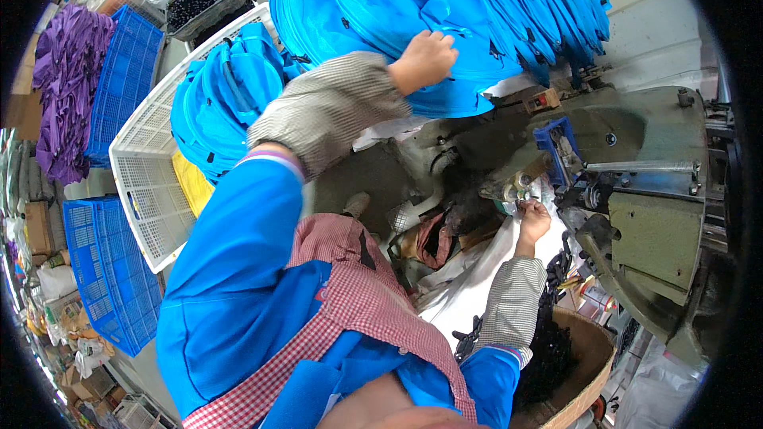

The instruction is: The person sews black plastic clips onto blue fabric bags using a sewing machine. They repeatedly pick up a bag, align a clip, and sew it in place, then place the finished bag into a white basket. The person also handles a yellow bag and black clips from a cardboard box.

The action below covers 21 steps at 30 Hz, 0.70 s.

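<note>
My left hand (425, 59) reaches over the stacked bright blue fabric rings (358, 0) at the top, fingers curled against the fabric; what they grip, if anything, is unclear. My right hand (534, 221) is closed in a pinch at the green-grey machine (648, 238), just below some small metal rollers (515, 189); whatever lies between its fingertips is too small to name. A white cloth sheet (493, 258) hangs beside that hand, with black plastic pieces (548, 357) below it.
A white plastic crate (145, 191) holds more blue rings and yellow fabric. Blue crates (111, 270) and purple fabric (67, 79) stand at the left. A small blue bin (548, 139) sits on the machine; a cardboard box (592, 369) is at lower right.
</note>
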Motion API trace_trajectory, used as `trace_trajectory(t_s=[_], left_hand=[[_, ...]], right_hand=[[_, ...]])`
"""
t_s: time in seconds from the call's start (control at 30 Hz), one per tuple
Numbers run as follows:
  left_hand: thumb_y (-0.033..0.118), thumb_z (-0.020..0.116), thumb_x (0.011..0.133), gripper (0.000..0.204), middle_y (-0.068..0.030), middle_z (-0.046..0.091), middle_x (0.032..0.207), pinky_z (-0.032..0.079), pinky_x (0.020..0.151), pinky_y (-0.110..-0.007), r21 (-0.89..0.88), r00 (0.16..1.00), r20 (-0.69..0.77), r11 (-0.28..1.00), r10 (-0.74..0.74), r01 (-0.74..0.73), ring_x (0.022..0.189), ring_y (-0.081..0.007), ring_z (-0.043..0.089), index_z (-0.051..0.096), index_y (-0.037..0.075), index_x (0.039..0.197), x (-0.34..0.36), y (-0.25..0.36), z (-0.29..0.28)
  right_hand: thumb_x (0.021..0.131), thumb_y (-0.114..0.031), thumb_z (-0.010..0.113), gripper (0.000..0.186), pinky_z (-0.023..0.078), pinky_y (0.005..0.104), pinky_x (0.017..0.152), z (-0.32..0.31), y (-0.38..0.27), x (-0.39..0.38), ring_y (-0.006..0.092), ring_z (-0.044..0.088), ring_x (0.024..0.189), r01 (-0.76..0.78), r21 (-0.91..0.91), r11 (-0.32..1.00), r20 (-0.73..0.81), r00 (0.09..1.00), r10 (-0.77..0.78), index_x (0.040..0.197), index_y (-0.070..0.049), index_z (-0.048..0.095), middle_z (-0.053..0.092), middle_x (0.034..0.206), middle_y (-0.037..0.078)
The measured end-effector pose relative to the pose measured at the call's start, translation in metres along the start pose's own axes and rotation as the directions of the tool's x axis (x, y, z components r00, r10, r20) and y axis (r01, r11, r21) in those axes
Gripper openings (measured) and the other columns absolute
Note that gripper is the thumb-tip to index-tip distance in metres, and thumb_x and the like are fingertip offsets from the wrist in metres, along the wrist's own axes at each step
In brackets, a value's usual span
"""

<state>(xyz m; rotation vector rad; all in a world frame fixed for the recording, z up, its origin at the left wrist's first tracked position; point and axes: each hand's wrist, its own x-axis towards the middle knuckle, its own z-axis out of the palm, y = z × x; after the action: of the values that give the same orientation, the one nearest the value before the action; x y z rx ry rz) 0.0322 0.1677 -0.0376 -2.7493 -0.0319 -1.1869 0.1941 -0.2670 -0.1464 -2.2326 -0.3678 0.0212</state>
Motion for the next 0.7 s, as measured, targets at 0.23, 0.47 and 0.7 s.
trace_trajectory(t_s=[0.23, 0.47, 0.7], left_hand=[[0.021, 0.055, 0.077, 0.015, -0.0078, 0.059, 0.061, 0.044, 0.044, -0.034, 0.113, 0.974, 0.115, 0.977, -0.196, 0.183, 0.053, -0.0239, 0.059, 0.057, 0.007, 0.071, 0.026, -0.008, -0.037], [0.018, 0.052, 0.079, 0.017, -0.0111, 0.057, 0.066, 0.042, 0.051, -0.036, 0.113, 0.691, -0.456, 0.733, -0.562, 0.671, 0.06, -0.0237, 0.055, 0.056, 0.005, 0.069, -0.039, -0.134, -0.328], [0.019, 0.052, 0.081, 0.017, -0.0094, 0.057, 0.07, 0.043, 0.056, -0.033, 0.316, 0.315, -0.607, 0.142, -0.729, 0.938, 0.066, -0.0184, 0.055, 0.057, 0.004, 0.074, -0.256, -0.095, -0.616]], right_hand=[[0.08, -0.001, 0.058, 0.004, 0.042, 0.0216, 0.054, -0.03, -0.007, -0.006, 0.0082, 0.051, 0.059, 0.104, 0.068, 0.992, -0.11, 0.989, -0.096, 0.081, 0.001, 0.061, 0.058, 0.07, 0.002], [0.084, -0.012, 0.059, 0.011, 0.045, 0.0212, 0.055, -0.03, -0.179, -0.051, 0.0097, 0.051, 0.059, -0.397, 0.781, 0.482, 0.381, 0.915, 0.135, 0.087, -0.002, 0.057, 0.057, 0.072, 0.003], [0.079, -0.009, 0.065, 0.015, 0.043, 0.019, 0.046, -0.025, -0.194, -0.044, 0.0083, 0.052, 0.053, -0.293, 0.732, 0.615, 0.349, 0.937, 0.031, 0.086, 0.004, 0.061, 0.059, 0.07, 0.006]])
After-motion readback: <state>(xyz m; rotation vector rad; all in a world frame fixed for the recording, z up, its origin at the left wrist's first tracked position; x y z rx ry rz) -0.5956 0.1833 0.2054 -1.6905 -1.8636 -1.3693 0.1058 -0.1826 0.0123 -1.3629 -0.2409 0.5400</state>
